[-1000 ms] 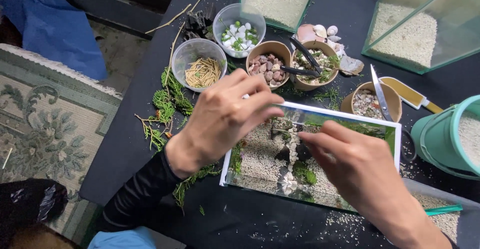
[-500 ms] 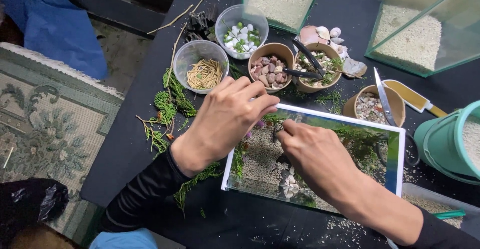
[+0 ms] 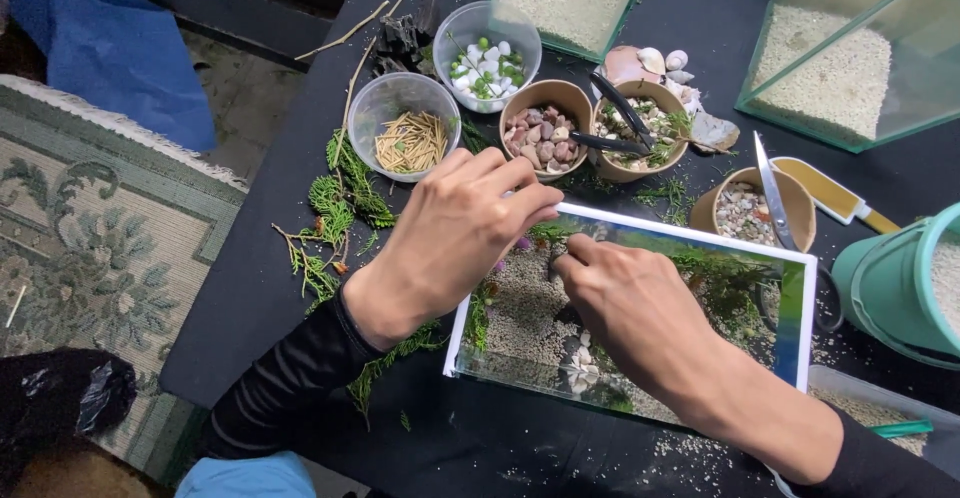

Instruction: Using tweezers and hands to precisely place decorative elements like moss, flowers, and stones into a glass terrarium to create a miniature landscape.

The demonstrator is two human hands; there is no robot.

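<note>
A white-framed glass tank [image 3: 700, 236] lies on the black table, holding pale sand, green moss and small white pebbles [image 3: 580, 358]. My left hand [image 3: 450, 233] hovers over its top left corner with the fingertips bunched together and nothing visible between them. My right hand [image 3: 635, 308] reaches into the tank, with thumb and forefinger pressed down on the sand near the left side. Whether they pinch anything is hidden.
Behind the tank stand a bowl of tan sticks [image 3: 405, 138], a bowl of white and green pebbles [image 3: 487, 58], paper cups of stones [image 3: 538, 133] and of moss with black tweezers [image 3: 640, 123]. Green sprigs [image 3: 335, 203] lie left. A teal bucket [image 3: 900, 278] stands right.
My right hand has moved left across the tank toward my left hand and lowered its fingertips to the sand. The left hand has stayed at the tank's top left corner.
</note>
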